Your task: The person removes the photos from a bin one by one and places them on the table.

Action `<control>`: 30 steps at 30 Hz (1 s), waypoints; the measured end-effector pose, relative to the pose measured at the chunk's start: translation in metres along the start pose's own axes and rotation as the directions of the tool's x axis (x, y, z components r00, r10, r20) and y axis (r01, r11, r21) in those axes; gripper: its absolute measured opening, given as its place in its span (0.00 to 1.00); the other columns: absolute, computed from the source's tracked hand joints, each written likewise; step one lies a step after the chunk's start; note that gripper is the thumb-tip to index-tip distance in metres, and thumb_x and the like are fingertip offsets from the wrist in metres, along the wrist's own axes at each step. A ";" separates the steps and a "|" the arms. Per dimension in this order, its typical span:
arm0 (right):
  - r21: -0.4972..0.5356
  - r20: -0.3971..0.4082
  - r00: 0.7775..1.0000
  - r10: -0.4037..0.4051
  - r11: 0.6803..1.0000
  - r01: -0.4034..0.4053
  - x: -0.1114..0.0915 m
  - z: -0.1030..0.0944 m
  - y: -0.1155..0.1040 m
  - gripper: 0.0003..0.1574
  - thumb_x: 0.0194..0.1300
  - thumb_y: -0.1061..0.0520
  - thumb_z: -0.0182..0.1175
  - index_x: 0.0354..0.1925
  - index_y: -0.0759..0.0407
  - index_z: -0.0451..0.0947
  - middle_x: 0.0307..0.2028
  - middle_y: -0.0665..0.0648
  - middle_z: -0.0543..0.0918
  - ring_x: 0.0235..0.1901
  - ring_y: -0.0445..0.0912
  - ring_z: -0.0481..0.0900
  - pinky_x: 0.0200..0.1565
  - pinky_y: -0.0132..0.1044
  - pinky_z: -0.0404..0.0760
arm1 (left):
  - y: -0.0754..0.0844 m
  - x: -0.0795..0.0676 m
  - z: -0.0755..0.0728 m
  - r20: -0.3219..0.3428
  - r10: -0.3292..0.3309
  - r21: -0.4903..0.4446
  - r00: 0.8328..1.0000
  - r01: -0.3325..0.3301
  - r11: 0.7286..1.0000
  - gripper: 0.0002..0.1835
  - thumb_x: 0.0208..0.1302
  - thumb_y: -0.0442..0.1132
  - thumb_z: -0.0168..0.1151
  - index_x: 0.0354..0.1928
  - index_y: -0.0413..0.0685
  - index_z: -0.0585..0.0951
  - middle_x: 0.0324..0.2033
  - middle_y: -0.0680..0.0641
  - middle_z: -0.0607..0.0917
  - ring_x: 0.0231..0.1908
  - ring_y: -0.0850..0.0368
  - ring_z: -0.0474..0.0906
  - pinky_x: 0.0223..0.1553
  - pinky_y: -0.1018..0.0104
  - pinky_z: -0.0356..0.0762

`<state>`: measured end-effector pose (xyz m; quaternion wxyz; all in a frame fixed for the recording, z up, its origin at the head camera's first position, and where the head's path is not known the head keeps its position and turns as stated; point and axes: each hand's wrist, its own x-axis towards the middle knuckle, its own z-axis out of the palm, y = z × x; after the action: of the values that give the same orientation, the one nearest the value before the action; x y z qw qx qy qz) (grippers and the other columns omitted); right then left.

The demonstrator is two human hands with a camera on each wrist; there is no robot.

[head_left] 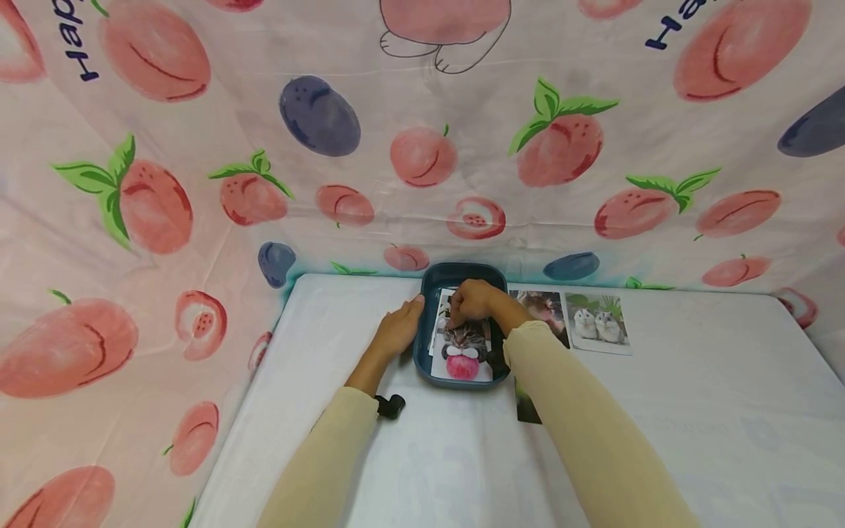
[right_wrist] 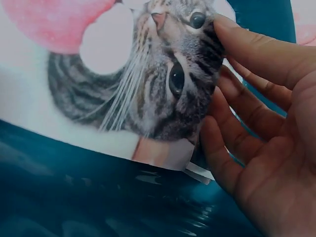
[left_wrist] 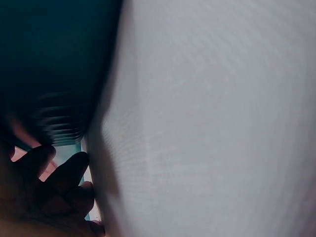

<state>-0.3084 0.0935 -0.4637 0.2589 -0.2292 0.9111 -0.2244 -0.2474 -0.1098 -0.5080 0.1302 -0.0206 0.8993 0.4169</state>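
A dark teal rectangular tray (head_left: 455, 383) sits near the far edge of the table. In it lies a photo card of a tabby cat with a pink ball (head_left: 464, 363), over the edge of another card. My right hand (head_left: 477, 299) reaches into the tray and pinches the cat photo card, thumb on its picture side and fingers behind, as the right wrist view shows on the card (right_wrist: 163, 94). Beside the tray's left wall is my left hand (head_left: 396, 328), fingertips at the rim. From the left wrist, its fingers (left_wrist: 66, 173) show dark beside the ribbed tray wall (left_wrist: 59, 113).
Right of the tray lie a photo of two hamsters (head_left: 599, 324) and a dark animal photo (head_left: 548, 306), the latter partly behind my right arm. Another dark card (head_left: 526, 407) shows under the right sleeve. A peach-print cloth (head_left: 422, 213) hangs behind the white table (head_left: 713, 411).
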 end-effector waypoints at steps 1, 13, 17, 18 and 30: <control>0.004 0.004 1.000 -0.014 1.000 0.014 -0.001 0.000 0.000 0.08 0.64 0.53 0.71 0.29 0.53 0.87 0.25 0.48 0.82 0.30 0.43 0.75 0.34 0.33 0.74 | 0.000 0.000 0.000 -0.001 0.002 0.000 1.000 -0.002 1.000 0.41 0.78 0.69 0.27 0.79 0.52 0.61 0.78 0.40 0.62 0.80 0.42 0.51 0.81 0.47 0.39; 0.101 0.054 0.997 -0.063 0.993 0.057 -0.008 -0.007 -0.005 0.06 0.65 0.62 0.67 0.40 0.55 0.88 0.36 0.52 0.88 0.38 0.44 0.81 0.46 0.37 0.83 | 0.002 -0.003 -0.002 0.008 -0.017 -0.004 1.000 0.017 1.000 0.42 0.76 0.71 0.27 0.80 0.53 0.60 0.78 0.42 0.61 0.80 0.43 0.49 0.81 0.45 0.38; 0.095 0.061 0.998 -0.020 0.995 0.014 -0.012 -0.009 -0.009 0.11 0.65 0.63 0.67 0.44 0.51 0.89 0.38 0.53 0.87 0.36 0.45 0.80 0.40 0.37 0.85 | 0.001 -0.003 -0.002 0.009 -0.034 -0.004 0.999 0.034 0.999 0.43 0.76 0.72 0.26 0.80 0.53 0.59 0.79 0.43 0.60 0.81 0.42 0.47 0.81 0.44 0.38; 0.092 0.062 0.998 -0.018 0.996 0.012 -0.013 -0.009 -0.010 0.12 0.64 0.63 0.67 0.45 0.51 0.89 0.38 0.54 0.87 0.35 0.45 0.80 0.38 0.37 0.85 | 0.000 -0.003 -0.002 0.010 -0.036 -0.005 0.999 0.036 0.999 0.43 0.76 0.72 0.26 0.80 0.53 0.59 0.79 0.43 0.60 0.81 0.41 0.47 0.81 0.43 0.38; 0.245 -0.205 0.973 -0.110 0.956 0.160 -0.059 -0.034 0.006 0.15 0.69 0.58 0.68 0.53 0.55 0.85 0.40 0.57 0.89 0.32 0.45 0.82 0.34 0.46 0.87 | 0.001 -0.002 0.000 0.011 -0.033 -0.003 0.999 0.033 0.999 0.43 0.76 0.72 0.26 0.80 0.54 0.59 0.79 0.43 0.60 0.81 0.41 0.47 0.81 0.43 0.38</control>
<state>-0.2847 0.1399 -0.4185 0.1832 -0.2328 0.8763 -0.3798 -0.2459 -0.1091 -0.5074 0.1417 -0.0334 0.8976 0.4161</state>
